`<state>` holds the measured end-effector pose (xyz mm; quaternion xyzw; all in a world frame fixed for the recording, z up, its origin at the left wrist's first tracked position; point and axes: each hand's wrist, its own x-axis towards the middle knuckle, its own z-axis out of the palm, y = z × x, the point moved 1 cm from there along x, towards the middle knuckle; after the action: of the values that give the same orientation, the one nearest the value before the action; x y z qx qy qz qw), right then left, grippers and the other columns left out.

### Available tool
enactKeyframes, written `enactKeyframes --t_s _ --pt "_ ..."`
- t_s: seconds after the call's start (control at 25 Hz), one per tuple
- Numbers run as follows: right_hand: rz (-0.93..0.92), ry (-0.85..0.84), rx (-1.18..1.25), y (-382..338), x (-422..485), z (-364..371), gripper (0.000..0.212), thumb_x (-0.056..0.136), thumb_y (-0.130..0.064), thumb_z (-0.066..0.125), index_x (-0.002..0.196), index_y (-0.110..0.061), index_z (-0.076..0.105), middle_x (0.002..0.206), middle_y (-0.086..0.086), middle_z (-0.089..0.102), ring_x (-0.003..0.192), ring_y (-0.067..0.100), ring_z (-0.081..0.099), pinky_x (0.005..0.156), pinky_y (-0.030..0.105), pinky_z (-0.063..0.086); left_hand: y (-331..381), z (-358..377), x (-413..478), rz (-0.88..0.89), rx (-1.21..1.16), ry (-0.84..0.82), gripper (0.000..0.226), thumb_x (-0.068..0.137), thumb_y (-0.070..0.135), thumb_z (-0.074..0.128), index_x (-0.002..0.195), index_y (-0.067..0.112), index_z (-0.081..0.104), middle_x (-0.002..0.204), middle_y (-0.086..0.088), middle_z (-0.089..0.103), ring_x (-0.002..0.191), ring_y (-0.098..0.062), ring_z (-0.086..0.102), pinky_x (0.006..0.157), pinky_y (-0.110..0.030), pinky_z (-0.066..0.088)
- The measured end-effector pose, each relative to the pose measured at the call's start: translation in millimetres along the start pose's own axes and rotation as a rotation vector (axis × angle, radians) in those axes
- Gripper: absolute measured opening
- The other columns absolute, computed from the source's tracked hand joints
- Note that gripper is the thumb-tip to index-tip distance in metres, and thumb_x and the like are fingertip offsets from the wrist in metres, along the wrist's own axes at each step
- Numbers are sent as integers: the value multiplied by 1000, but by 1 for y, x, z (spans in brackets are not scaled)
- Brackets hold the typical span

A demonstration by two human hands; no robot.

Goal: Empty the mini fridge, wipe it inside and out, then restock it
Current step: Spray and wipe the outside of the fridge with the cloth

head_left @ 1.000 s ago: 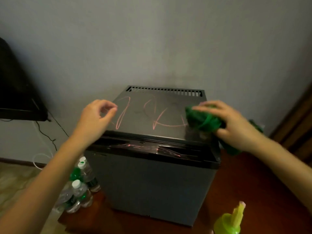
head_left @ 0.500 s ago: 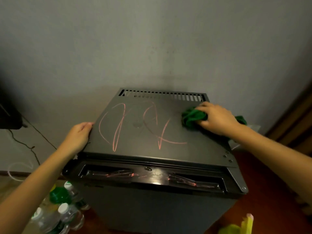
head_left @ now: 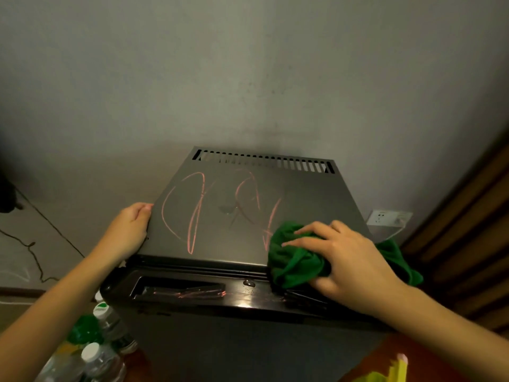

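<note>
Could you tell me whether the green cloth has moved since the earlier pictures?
Yes: under the right hand, the green cloth slid from beside the vent slots forward to the fridge top's front edge.

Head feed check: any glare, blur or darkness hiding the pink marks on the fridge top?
Head view: dim, corners darkened, edges bowed; pink marks on the fridge top read clearly; a glare spot on the glossy door edge; bottles at lower left are soft; right hand and green cloth are sharp.

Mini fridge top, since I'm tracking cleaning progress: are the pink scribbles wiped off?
No, pink scribbles show across the mini fridge top, left of the green cloth.
</note>
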<state>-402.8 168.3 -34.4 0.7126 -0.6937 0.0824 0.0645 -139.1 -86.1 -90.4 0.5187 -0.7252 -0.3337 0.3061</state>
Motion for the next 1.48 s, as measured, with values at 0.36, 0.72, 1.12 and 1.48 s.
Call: enactKeyframes --t_s 0.36,0.72,1.12,1.48 --pt "346 -62 -30 95 213 36 37 86 -51 55 114 -28 64 115 7 64 103 33 60 77 36 47 1 -1 4 47 58 20 32 102 13 34 119 -1 58 107 -16 59 90 -22 50 75 -28 33" --pt "-60 -23 9 -40 52 10 51 81 -53 57 130 -42 51 129 -16 50 100 19 50 77 31 44 0 1 2 50 -1 24 34 102 13 32 119 -1 59 112 -17 60 98 -24 51 78 -27 33" --pt "321 -52 -29 38 254 48 37 86 -49 55 117 -29 62 114 5 63 100 33 58 76 38 49 -2 1 8 52 30 46 31 101 11 35 115 -2 60 111 -21 62 93 -24 53 74 -27 34" --pt "-73 -19 2 -48 111 23 50 80 -48 59 129 -39 52 128 -8 53 102 24 51 81 36 47 1 1 2 49 19 21 34 102 13 31 118 0 58 108 -18 61 85 -23 51 71 -28 34"
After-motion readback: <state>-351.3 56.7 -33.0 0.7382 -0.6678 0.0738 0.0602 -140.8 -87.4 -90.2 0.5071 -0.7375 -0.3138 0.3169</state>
